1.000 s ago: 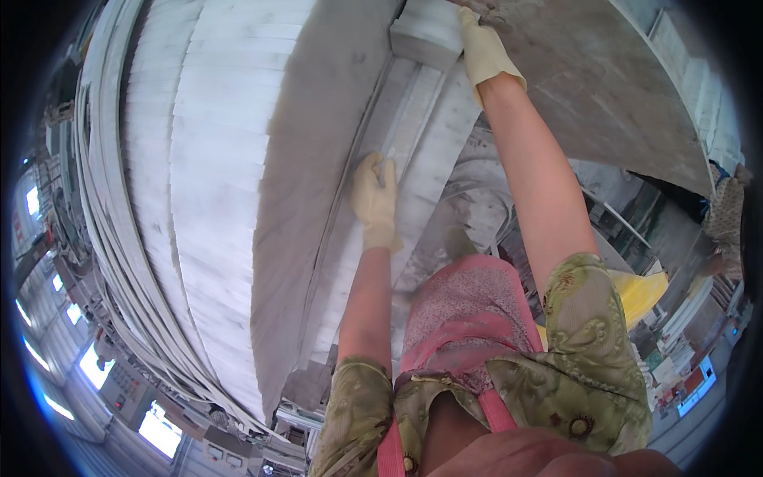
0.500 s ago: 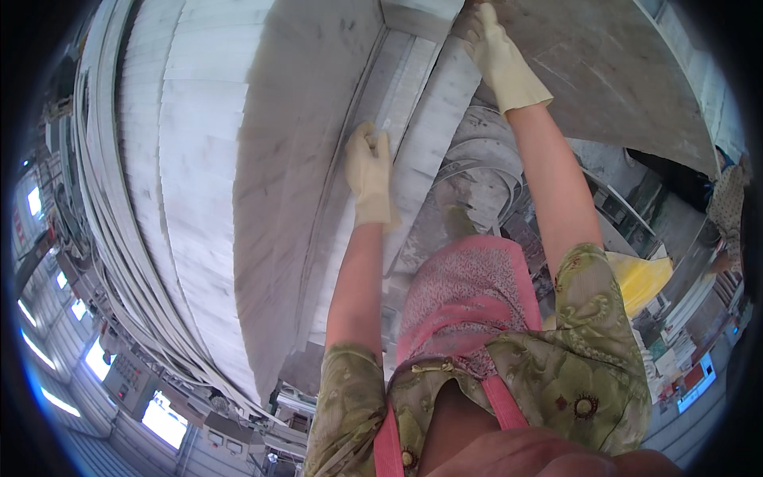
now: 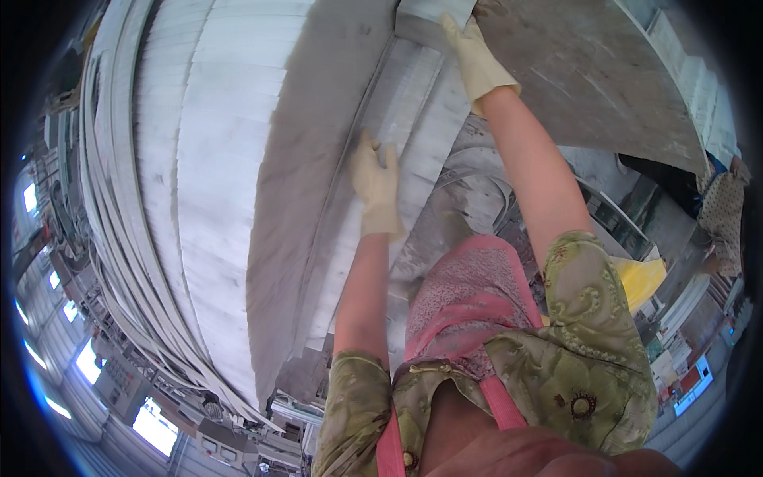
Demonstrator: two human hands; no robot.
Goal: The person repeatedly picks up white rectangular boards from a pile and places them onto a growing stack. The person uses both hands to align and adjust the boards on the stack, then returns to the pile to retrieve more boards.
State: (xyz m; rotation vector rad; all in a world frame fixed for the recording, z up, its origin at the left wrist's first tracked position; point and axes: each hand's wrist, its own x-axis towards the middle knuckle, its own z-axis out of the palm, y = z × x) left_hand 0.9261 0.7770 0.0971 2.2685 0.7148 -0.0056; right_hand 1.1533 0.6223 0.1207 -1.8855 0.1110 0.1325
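Both my hands wear cream rubber gloves. My left hand (image 3: 375, 184) is over the pale stone strips (image 3: 401, 91), thumb and fingers apart, with nothing seen in its grasp. Farther off, my right hand (image 3: 475, 62) rests by the far right edge of the strips, fingers stretched out next to a short stone block (image 3: 429, 22). Its fingertips partly overlap the edge, so the exact contact is unclear. The strips lie lengthwise on a pale ledge, against the upright side of a tall stack of white-grey stone slabs (image 3: 230, 119).
At the right leans a broad brown-grey slab (image 3: 596, 71). Below it are grey curved hoses (image 3: 477, 179) and a yellow sheet (image 3: 638, 282). Long thin strips (image 3: 119, 207) run along the left. Another person's patterned clothing (image 3: 723, 211) shows at the far right.
My left hand has opened from a closed grip and moved slightly down and right. My right hand has come nearer and left. The dark gap along the strip's right side has closed.
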